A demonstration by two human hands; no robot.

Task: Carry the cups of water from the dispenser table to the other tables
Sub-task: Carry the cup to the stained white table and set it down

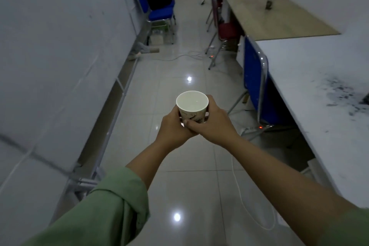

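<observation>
A white paper cup (192, 102) with a dark pattern on its side holds water and stays upright in front of me, above the tiled aisle. My left hand (173, 128) wraps its left side and base. My right hand (214, 124) grips its right side, fingers overlapping the left hand. A second cup (269, 2) stands on the wooden table (279, 18) at the far right.
A white table (311, 94) with dark smudges runs along the right, a blue chair (254, 78) tucked against it. Another white table (40, 66) lines the left. A blue chair (159, 10), a red chair (226, 29) and cables (187, 56) lie ahead on the glossy floor.
</observation>
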